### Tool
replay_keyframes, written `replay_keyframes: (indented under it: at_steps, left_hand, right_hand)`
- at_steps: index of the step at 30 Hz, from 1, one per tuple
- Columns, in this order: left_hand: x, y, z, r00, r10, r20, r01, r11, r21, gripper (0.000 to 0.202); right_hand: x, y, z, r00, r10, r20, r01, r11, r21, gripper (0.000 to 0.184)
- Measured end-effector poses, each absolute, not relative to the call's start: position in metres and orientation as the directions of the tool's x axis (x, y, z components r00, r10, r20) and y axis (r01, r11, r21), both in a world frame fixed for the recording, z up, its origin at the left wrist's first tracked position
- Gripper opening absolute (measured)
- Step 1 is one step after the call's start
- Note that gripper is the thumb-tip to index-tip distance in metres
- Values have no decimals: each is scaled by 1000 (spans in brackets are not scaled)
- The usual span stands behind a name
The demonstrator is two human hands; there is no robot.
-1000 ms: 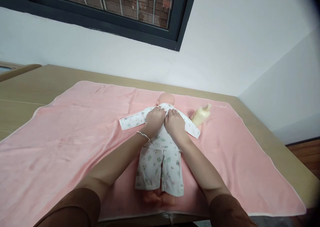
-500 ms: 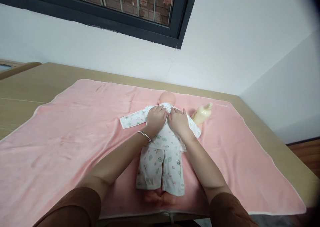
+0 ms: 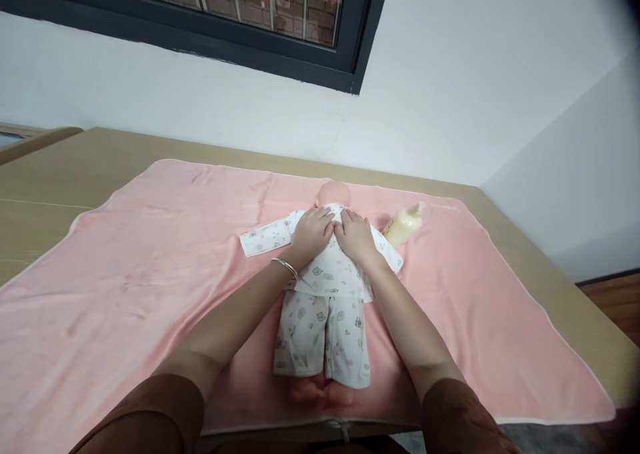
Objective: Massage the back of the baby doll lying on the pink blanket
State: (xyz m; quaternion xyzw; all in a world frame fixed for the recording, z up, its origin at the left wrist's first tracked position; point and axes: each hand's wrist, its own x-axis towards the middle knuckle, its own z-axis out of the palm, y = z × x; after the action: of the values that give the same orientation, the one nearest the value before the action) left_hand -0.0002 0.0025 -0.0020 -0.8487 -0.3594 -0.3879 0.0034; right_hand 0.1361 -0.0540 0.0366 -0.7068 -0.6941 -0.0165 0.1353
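A baby doll [image 3: 334,193] lies with its head toward the wall and its bare feet toward me. It wears a white printed top [image 3: 333,274] and matching trousers [image 3: 323,337]. On the left side of its upper body rests my left hand [image 3: 313,231], palm down with fingers stretched out; a silver bangle [image 3: 287,265] circles that wrist. My right hand [image 3: 356,235] lies flat on the right side, its fingers near the collar. The two hands almost meet at the middle. Neither grips anything, and both cover part of the top.
Beneath the doll a pink blanket [image 3: 150,281] spreads over a wooden table [image 3: 125,144]. Beside the doll's right-hand sleeve lies a cream-coloured pump bottle [image 3: 404,224]. A white wall [image 3: 280,117] with a dark-framed window [image 3: 300,64] stands behind the table.
Both hands have shifted slightly on the doll's upper body, the right one a little toward the collar, with its thumb now nearer the left hand. The doll and bottle have stayed put.
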Motion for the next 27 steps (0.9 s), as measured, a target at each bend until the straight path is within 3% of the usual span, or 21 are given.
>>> replay_keyframes:
  at_steps: [5,15,27]
  left_hand:
    - [1,-5,-6,319,645,695,684,-664,302,29]
    - [2,-3,-9,219,813,540,770,-484,416,46]
    - [4,1,-17,154,838,523,779,-429,458,50]
  right_hand:
    - [118,-69,40,115,948,297,993,-105,-47,45]
    - [140,-51,30,125,978,167,956,-74,-283,63]
    - [139,-51,27,144,976,162,952,-92,-292,60]
